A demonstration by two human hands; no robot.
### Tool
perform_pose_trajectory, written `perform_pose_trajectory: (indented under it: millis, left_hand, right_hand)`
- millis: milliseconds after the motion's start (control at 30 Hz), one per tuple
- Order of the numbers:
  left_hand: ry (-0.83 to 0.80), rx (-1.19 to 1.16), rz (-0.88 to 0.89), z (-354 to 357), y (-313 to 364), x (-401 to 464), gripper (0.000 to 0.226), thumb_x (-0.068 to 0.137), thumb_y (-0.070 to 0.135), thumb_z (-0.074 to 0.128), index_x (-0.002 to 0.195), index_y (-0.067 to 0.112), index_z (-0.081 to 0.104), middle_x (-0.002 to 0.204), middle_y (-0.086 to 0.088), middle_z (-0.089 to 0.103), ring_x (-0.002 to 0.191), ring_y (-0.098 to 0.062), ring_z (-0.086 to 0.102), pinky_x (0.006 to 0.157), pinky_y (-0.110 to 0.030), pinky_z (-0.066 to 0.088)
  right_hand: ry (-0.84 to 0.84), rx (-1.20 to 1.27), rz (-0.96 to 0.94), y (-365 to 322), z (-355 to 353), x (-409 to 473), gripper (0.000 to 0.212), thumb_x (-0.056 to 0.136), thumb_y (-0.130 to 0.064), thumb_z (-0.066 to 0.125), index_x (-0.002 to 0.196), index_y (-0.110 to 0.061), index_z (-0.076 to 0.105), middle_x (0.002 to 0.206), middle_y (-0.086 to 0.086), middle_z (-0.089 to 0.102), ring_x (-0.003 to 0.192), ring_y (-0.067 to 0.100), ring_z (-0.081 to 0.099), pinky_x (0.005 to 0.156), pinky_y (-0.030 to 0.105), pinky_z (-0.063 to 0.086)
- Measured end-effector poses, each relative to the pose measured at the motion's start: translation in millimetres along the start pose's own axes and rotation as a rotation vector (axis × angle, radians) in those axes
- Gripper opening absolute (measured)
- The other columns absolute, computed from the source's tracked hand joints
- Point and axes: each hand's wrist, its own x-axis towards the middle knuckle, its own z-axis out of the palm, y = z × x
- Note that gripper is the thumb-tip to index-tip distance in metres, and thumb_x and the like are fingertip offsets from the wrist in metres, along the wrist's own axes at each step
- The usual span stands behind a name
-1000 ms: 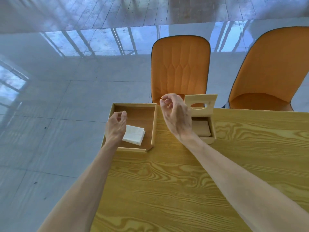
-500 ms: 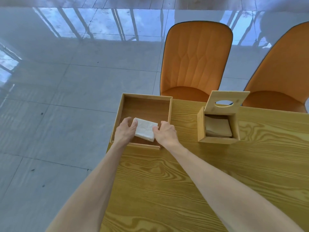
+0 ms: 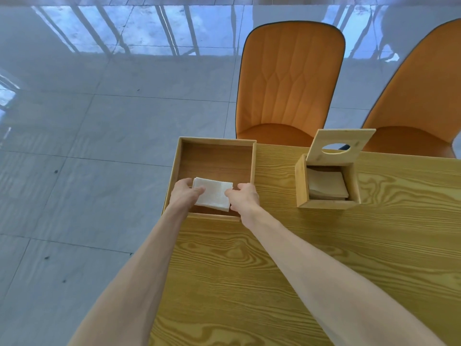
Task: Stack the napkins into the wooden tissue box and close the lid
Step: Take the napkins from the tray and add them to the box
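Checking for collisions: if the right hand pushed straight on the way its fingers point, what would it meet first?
The right hand points left, so it would likely press into the white napkin stack it already touches, then the left hand beyond.

Right chair [image 3: 424,96] cut off by frame edge; napkin [image 3: 214,193] corners under hands
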Motion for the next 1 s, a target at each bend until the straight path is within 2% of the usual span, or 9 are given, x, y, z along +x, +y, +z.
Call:
perform_pose_trajectory:
  millis: [100,200,233,333,400,533,667,800,1000]
  left_hand:
    - [-0.048,0.011,-0.004,-0.9,-6.5,1.2,0.036,0.09,0.016,0.071,0.125,0.006,0.064,0.112,-0.009,0.068,0.095,-0.021,0.062,0.071,-0.027,0.047]
    - [-0.049,0.04,0.006,-2.3,-11.8,0.3,0.035,0.089,0.015,0.072,0.123,0.008,0.066,0.107,-0.007,0.067,0.088,-0.02,0.062,0.074,-0.029,0.048]
    - [-0.044,0.045,0.013,-2.6,-13.4,-0.4,0.035,0.089,0.015,0.072,0.122,0.009,0.065,0.106,-0.007,0.068,0.086,-0.019,0.062,0.072,-0.028,0.048]
    - [-0.02,0.034,0.035,-2.8,-17.7,-3.3,0.037,0.087,0.014,0.073,0.122,0.01,0.062,0.109,-0.009,0.068,0.091,-0.022,0.064,0.068,-0.026,0.048]
    - [-0.01,0.016,0.047,-2.1,-19.5,-3.7,0.042,0.087,0.012,0.073,0.126,0.01,0.059,0.116,-0.012,0.067,0.099,-0.026,0.065,0.067,-0.027,0.05]
    - [-0.026,-0.011,0.028,-1.4,-17.9,-3.7,0.057,0.085,0.012,0.076,0.135,0.017,0.051,0.126,-0.012,0.062,0.104,-0.024,0.06,0.073,-0.028,0.05]
    - [-0.043,0.009,0.012,-2.1,-17.0,-4.3,0.075,0.084,0.014,0.078,0.148,0.016,0.038,0.133,-0.012,0.057,0.115,-0.028,0.058,0.091,-0.037,0.048]
    - [-0.098,0.016,0.061,-4.4,-19.6,-4.9,0.047,0.084,0.014,0.077,0.127,0.008,0.061,0.12,-0.015,0.066,0.101,-0.026,0.064,0.071,-0.028,0.053]
    - [-0.15,-0.026,0.152,-15.8,-17.0,-11.8,0.066,0.083,0.03,0.079,0.141,0.014,0.051,0.125,-0.009,0.065,0.115,-0.025,0.061,0.091,-0.035,0.051]
  right_hand:
    - [-0.009,-0.041,-0.034,1.2,0.3,-0.6,0.045,0.093,-0.012,0.057,0.136,-0.001,0.051,0.122,0.011,0.063,0.103,0.028,0.065,0.085,0.037,0.05]
    - [0.024,-0.15,-0.098,3.1,2.4,-0.3,0.013,0.088,-0.007,0.057,0.095,-0.009,0.068,0.08,0.008,0.056,0.072,0.022,0.054,0.066,0.035,0.044]
    - [0.028,-0.177,-0.107,3.2,3.5,-1.1,0.011,0.087,-0.006,0.058,0.093,-0.009,0.067,0.083,0.01,0.06,0.076,0.023,0.057,0.068,0.036,0.047]
    - [0.027,-0.208,-0.112,4.2,6.0,-2.3,0.041,0.089,-0.007,0.061,0.13,-0.009,0.06,0.127,0.01,0.063,0.119,0.027,0.058,0.096,0.036,0.051]
    - [0.037,-0.207,-0.109,6.3,7.1,-2.2,0.052,0.09,-0.008,0.061,0.14,-0.013,0.05,0.135,0.007,0.059,0.123,0.025,0.056,0.094,0.032,0.05]
    - [0.032,-0.113,-0.03,8.4,7.2,1.3,0.058,0.088,-0.01,0.064,0.143,-0.012,0.043,0.133,0.008,0.056,0.113,0.025,0.058,0.091,0.034,0.052]
    - [0.007,-0.134,-0.023,11.0,5.9,1.9,0.033,0.088,-0.012,0.065,0.12,-0.009,0.059,0.097,0.002,0.056,0.09,0.022,0.057,0.079,0.036,0.052]
    - [-0.027,-0.293,-0.166,11.7,8.0,-4.8,0.012,0.09,-0.02,0.06,0.09,-0.013,0.07,0.089,0.005,0.069,0.085,0.026,0.066,0.07,0.038,0.053]
    - [-0.063,-0.33,-0.439,-0.1,-12.1,-17.1,0.03,0.098,-0.025,0.058,0.124,-0.012,0.064,0.115,0.007,0.07,0.105,0.024,0.065,0.086,0.034,0.052]
